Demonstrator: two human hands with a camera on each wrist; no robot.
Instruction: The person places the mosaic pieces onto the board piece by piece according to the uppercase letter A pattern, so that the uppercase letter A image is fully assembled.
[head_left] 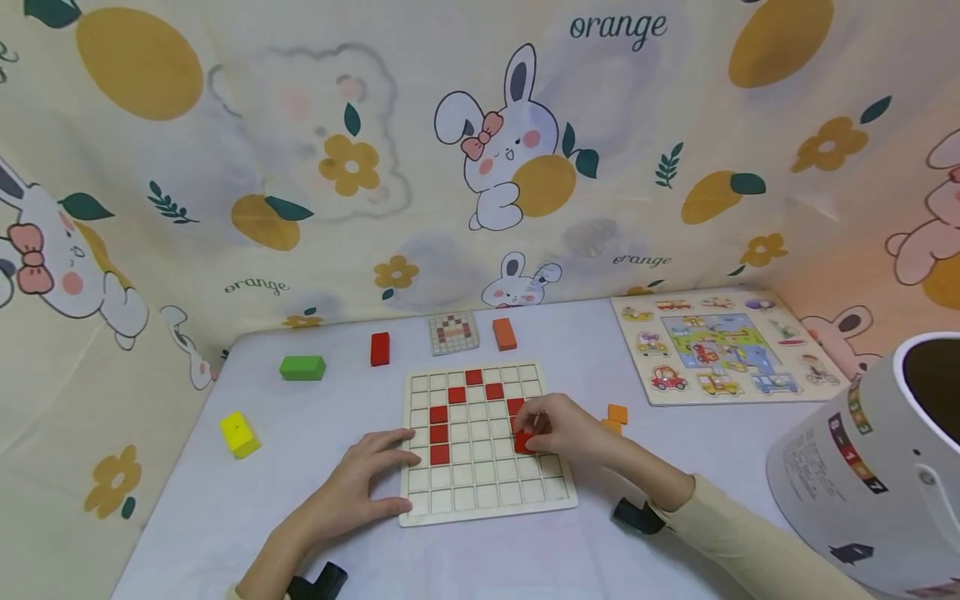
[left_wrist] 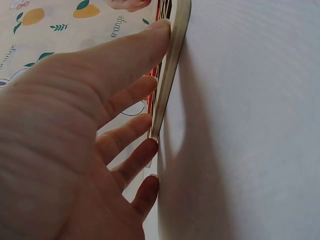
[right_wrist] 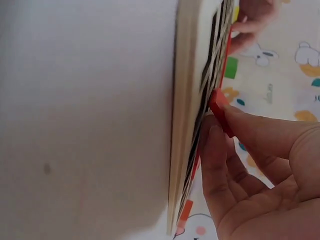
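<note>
Right hand (head_left: 558,429) pinches a red tile (head_left: 522,442) against the grid board (head_left: 487,492)'s right side, a grip plain only from its wrist, while the left hand (head_left: 367,483), fingers straight, presses the board's left edge.

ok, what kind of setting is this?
Likely a tabletop play or recording booth: a cartoon bunny-and-orange cloth hung as walls, a grid puzzle board with red tiles, and a children's vehicle puzzle on the table.
</note>
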